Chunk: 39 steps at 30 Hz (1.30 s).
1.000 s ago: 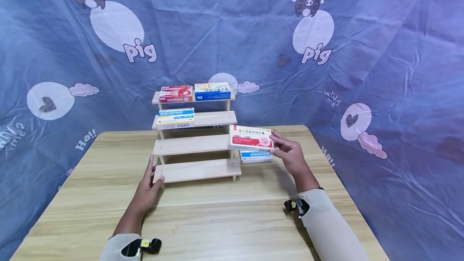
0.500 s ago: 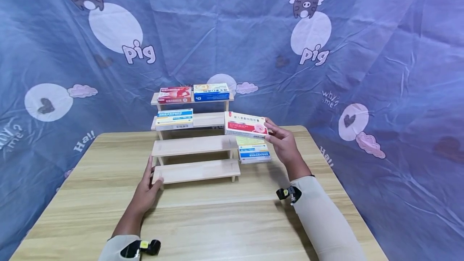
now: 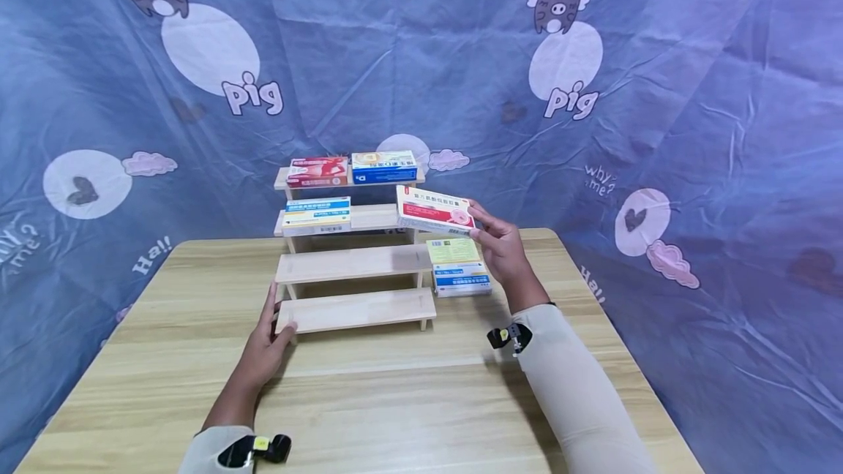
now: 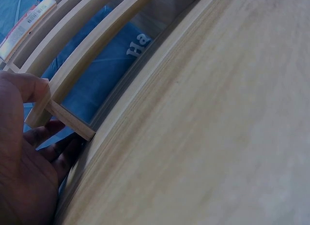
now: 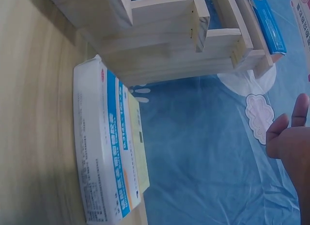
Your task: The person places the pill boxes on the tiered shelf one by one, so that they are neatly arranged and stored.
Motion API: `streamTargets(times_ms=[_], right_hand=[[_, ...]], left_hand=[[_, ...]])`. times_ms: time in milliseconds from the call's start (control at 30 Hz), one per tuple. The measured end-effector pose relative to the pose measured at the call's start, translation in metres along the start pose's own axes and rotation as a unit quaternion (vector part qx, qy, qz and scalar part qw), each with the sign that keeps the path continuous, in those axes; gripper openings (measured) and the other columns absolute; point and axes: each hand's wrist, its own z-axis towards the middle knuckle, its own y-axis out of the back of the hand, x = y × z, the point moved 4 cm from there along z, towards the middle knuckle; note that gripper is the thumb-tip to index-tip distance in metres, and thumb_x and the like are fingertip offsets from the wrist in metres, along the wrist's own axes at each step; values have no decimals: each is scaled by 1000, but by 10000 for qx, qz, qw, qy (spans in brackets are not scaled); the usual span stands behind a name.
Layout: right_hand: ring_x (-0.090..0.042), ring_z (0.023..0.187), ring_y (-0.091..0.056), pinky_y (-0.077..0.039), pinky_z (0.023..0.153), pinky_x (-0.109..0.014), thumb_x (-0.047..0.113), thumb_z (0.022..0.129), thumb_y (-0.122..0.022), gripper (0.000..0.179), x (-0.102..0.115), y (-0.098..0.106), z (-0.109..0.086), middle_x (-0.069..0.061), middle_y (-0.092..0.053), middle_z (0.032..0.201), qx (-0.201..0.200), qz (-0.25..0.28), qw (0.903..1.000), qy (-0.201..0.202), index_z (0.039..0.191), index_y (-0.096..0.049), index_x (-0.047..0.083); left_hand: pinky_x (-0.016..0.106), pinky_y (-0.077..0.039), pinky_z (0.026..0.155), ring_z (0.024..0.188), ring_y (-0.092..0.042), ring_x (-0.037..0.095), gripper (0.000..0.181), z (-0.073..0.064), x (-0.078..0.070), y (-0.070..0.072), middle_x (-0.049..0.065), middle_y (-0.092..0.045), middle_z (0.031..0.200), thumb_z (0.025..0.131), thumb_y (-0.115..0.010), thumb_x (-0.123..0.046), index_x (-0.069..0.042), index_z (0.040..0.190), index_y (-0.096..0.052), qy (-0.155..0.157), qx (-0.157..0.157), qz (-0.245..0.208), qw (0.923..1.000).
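In the head view my right hand (image 3: pixel 502 243) pinches the right end of a white-and-red medicine box (image 3: pixel 435 211). The box is slightly tilted, in front of the right part of the second-highest step of a wooden tiered shelf (image 3: pixel 356 310); whether it touches that step I cannot tell. At the shelf's lower left corner my left hand (image 3: pixel 263 348) grips the lowest step, its thumb over the top and its fingers (image 4: pixel 63 147) beneath, as the left wrist view shows. A blue-white-yellow medicine box (image 3: pixel 316 216) lies on the left of the second-highest step.
On the top step sit a red box (image 3: pixel 318 172) and a blue-and-white box (image 3: pixel 385 167). Right of the shelf, blue-and-white boxes (image 3: pixel 462 280) and a yellow-green one (image 3: pixel 454 249) lie on the wooden table (image 3: pixel 395 408). A blue patterned cloth (image 3: pixel 421 42) hangs behind.
My right hand has carried the white-and-red box up and to the left, from beside the third step to the second-highest. More of the boxes below it shows. The left hand stays put.
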Motion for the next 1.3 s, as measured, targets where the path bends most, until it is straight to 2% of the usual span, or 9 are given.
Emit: streamTargets(times_ms=[133, 300, 367, 467, 600, 933, 1067, 1300], right_hand=[[-38, 171, -19, -50, 111, -17, -16, 100, -58, 52, -3, -6, 8, -28, -26, 178, 132, -14, 9999, -82, 151, -48, -14], [-35, 171, -21, -49, 114, -19, -13, 101, -59, 49, -9, -10, 16, -25, -30, 178, 215, -162, 9994, -207, 150, -55, -11], [-33, 171, -22, -44, 122, -24, -12, 102, -60, 47, -12, -11, 19, -24, -31, 178, 241, -259, 9989, -301, 149, -57, -9], [-30, 171, -24, -30, 134, -37, -8, 103, -63, 48, -19, -14, 24, -20, -35, 177, 300, -464, 9975, -437, 151, -55, -9], [-29, 169, -28, -20, 137, -48, -6, 103, -65, 50, -25, -17, 29, -18, -40, 175, 263, -627, 9962, -539, 151, -53, -12], [-30, 169, -28, -15, 138, -53, -1, 103, -69, 50, -36, -19, 39, -17, -42, 174, 336, -946, 9923, -731, 152, -57, -8], [-27, 169, -29, -17, 138, -53, 5, 104, -72, 50, -40, -17, 44, -11, -43, 174, 281, -1181, 9891, -831, 152, -61, -1], [-26, 168, -32, -22, 137, -53, 7, 103, -74, 49, -43, -24, 53, -9, -47, 172, 344, -1400, 9855, -890, 151, -64, 2]], left_hand=[[3, -37, 93, 152, -44, 59, 90, 0, 1, 1, 34, -25, 174, 116, -53, -18, -35, 176, 13, 47, -10, 61, 10000], [3, -37, 93, 153, -43, 59, 92, 1, 1, 1, 34, -24, 174, 116, -54, -19, -34, 175, 14, 67, 58, 74, 9999], [4, -37, 94, 152, -43, 59, 92, 2, 1, 1, 34, -24, 174, 116, -54, -19, -34, 175, 15, 64, 79, 68, 9999], [4, -37, 93, 152, -45, 58, 92, 2, 0, 1, 34, -25, 174, 115, -54, -17, -35, 175, 14, 68, 41, 52, 10000], [4, -38, 93, 151, -46, 57, 92, 2, 0, 1, 34, -27, 173, 115, -55, -15, -34, 176, 13, 20, 3, 23, 10000], [4, -39, 93, 151, -45, 59, 93, -1, 3, 1, 35, -26, 173, 115, -55, -17, -33, 175, 14, -18, 27, 31, 10000], [4, -38, 93, 151, -46, 58, 92, 0, 1, -1, 35, -26, 173, 115, -55, -17, -33, 176, 14, 23, 40, 24, 10000], [4, -37, 95, 153, -43, 59, 89, 0, 0, -2, 35, -24, 174, 116, -52, -18, -34, 176, 13, -3, -4, -11, 10000]])
